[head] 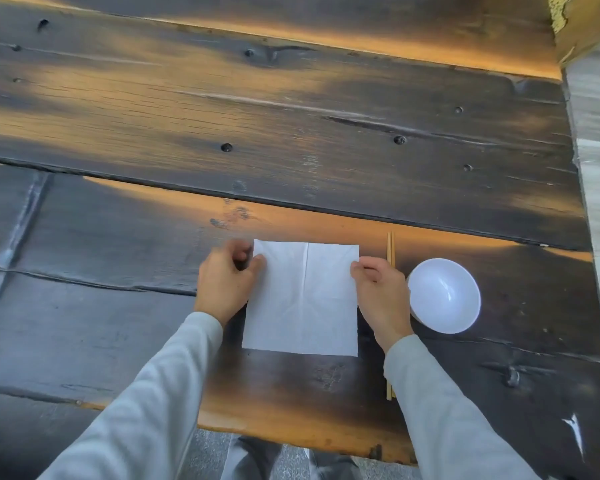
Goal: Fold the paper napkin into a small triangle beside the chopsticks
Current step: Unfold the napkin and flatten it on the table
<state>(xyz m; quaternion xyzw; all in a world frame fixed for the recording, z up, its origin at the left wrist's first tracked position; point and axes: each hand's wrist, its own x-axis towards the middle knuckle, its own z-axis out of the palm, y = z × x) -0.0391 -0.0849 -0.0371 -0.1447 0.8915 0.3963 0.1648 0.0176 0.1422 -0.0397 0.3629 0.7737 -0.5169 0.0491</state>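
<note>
single head view, looking steeply down and forward, close over table [291,116] (near edge visible)

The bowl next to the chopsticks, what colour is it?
The bowl is plain white, seen in the head view.

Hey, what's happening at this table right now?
A person is working on a white paper napkin that lies flat and square on the wooden table. The left hand and right hand pinch its side edges. Chopsticks and a white bowl sit to its right. No triangle fold yet.
</note>
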